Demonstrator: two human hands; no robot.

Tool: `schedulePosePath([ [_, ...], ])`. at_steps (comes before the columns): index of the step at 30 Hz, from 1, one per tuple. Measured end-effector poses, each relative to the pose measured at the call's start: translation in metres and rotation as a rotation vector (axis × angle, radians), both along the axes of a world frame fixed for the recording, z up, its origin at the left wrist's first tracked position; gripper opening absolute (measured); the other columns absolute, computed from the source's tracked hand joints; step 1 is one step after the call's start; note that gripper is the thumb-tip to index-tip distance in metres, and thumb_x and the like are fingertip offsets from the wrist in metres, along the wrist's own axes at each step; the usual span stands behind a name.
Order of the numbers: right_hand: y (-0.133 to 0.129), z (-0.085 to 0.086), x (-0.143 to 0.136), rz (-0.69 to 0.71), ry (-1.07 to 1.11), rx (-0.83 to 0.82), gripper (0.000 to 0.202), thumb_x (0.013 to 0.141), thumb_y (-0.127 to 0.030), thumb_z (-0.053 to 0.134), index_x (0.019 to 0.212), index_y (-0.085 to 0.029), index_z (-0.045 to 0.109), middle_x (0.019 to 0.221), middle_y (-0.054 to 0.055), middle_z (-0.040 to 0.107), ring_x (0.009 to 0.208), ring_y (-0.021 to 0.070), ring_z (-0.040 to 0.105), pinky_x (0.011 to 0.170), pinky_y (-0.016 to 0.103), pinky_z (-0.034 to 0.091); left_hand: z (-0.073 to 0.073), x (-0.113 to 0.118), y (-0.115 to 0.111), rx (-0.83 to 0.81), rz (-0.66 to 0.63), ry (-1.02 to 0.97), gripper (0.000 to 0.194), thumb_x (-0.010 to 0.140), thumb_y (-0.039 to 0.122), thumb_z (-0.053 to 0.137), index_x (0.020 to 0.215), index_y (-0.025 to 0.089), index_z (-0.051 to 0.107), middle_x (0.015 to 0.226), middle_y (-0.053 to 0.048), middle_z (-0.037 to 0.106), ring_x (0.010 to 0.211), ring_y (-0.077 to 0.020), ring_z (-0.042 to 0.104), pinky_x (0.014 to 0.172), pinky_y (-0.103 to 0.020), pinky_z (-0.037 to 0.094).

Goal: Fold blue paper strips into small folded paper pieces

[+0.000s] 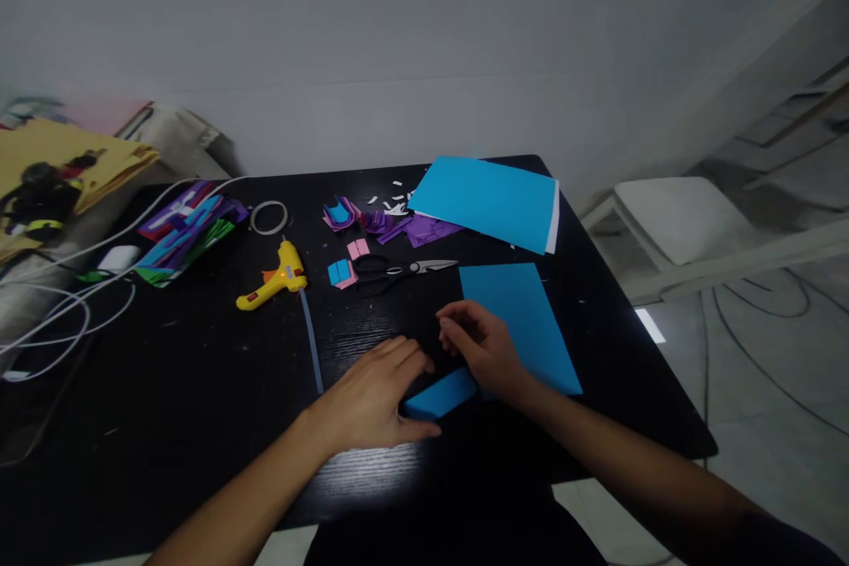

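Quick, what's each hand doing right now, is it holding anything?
Left hand: open, thumb spread, at one end of the blue strip.
Right hand: curled; can't tell if it's holding anything.

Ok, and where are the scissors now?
In the head view, the scissors lie mid-way across the table, handles beside the small folded pink paper and blue paper, blades pointing right, tip by the nearer blue sheet.
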State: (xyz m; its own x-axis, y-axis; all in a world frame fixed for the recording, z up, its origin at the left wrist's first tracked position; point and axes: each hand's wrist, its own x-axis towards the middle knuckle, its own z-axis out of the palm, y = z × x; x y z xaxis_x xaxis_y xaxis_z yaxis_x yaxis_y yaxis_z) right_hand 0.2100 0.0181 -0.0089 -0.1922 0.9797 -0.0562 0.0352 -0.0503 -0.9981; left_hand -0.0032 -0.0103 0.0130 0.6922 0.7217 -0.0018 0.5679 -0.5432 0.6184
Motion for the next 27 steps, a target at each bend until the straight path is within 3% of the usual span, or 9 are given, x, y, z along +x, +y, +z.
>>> schedulePosePath([
  [5,0.005,0.001,0.001,-0.050,0.071,-0.066,0.024,0.092,-0.045,0.071,0.097,-0.022,0.068,0.069,-0.002,0.063,0.059,0.0143,0.059,0.054,0.027,0.048,-0.005,0.002,-0.001,0.054,-0.057,0.063,0.038,0.080,0.037,0.089,0.104,0.020,0.065,0.103,-0.005,0.065,0.097,-0.0278,0.062,0.090,-0.044,0.051],
  [15,0.006,-0.001,0.002,-0.027,0.065,-0.078,0.027,0.091,-0.047,0.072,0.098,-0.022,0.067,0.069,-0.001,0.063,0.060,0.0144,0.059,0.054,0.027,0.049,-0.004,0.001,0.000,-0.058,-0.042,-0.033,0.031,0.083,0.022,0.086,0.102,0.022,0.062,0.097,-0.001,0.067,0.096,-0.0245,0.063,0.090,-0.040,0.047],
  [22,0.006,-0.003,0.002,0.023,0.066,-0.085,0.027,0.090,-0.046,0.073,0.100,-0.022,0.067,0.072,-0.001,0.064,0.063,0.0149,0.060,0.056,0.027,0.050,-0.013,-0.003,0.002,-0.108,0.050,-0.170,0.022,0.091,0.013,0.076,0.100,0.022,0.059,0.095,0.001,0.068,0.089,-0.0190,0.065,0.084,-0.032,0.049],
  [27,0.005,-0.003,0.002,0.042,0.051,-0.069,0.028,0.089,-0.047,0.076,0.101,-0.023,0.068,0.083,0.002,0.070,0.079,0.0191,0.070,0.074,0.033,0.057,-0.018,-0.007,0.004,-0.027,0.196,-0.255,0.007,0.099,0.017,0.065,0.100,0.022,0.061,0.089,0.001,0.064,0.078,-0.0158,0.062,0.070,-0.026,0.047],
])
